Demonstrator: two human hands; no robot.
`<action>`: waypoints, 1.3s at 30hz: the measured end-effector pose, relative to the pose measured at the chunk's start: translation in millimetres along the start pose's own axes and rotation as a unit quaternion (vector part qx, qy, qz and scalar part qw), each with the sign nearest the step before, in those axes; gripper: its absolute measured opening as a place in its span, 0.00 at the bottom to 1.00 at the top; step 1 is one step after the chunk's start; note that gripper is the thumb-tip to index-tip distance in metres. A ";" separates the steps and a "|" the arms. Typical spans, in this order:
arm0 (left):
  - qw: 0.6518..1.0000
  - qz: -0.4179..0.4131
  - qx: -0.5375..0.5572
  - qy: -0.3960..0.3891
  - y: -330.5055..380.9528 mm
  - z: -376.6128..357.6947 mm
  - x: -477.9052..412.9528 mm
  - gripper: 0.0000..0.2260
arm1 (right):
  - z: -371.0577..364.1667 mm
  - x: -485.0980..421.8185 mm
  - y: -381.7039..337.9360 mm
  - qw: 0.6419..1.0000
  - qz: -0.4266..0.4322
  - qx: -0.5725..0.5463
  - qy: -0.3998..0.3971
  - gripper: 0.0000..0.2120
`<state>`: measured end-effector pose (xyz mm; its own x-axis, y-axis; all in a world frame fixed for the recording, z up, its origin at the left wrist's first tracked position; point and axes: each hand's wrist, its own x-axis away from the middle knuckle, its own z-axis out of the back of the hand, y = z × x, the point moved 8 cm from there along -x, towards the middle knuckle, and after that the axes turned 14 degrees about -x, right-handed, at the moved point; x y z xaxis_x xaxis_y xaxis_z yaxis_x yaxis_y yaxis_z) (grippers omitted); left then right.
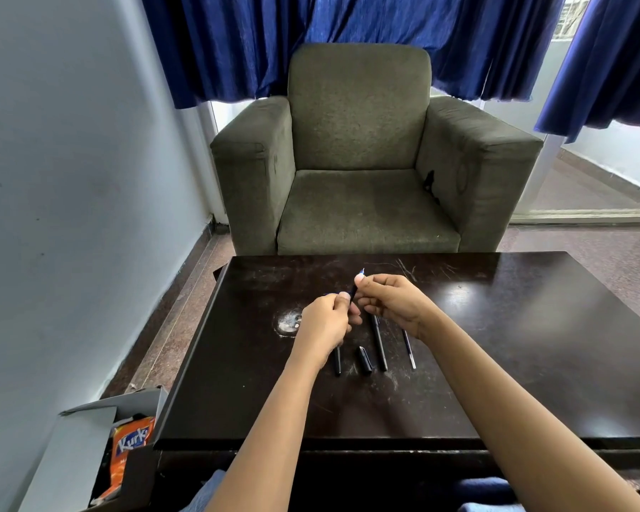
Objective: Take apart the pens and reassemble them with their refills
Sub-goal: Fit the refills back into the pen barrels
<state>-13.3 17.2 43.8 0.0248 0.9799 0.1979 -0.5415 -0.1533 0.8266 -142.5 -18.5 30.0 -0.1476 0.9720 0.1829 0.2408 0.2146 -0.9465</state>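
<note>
Pen [354, 290] ran lengthwise twd the armchair [359, 142]; your L hand [324, 323] pinched its near end, R hand [396, 301] its tip end.

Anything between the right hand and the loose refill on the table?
Nothing visible. The refill lies bare on the table just under the right hand, apart from the black barrel to its left. That hand is busy, though: with the left hand it pinches a pen.

Table [496, 327] glossy dark wood, scratched; armchair [359, 142] matt cloth; curtains [237, 38] shiny fabric.
</note>
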 end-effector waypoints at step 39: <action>0.999 -0.014 0.048 0.012 3.6 4.8 -4.9 0.18 | -14.1 7.1 -5.7 0.992 0.033 -0.117 0.032 0.04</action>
<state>-11.4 11.2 48.4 0.0175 0.9866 0.1622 -0.4577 -0.1364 0.8786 -131.4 -11.4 40.4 -0.0642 0.9871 0.1465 0.4658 0.1595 -0.8704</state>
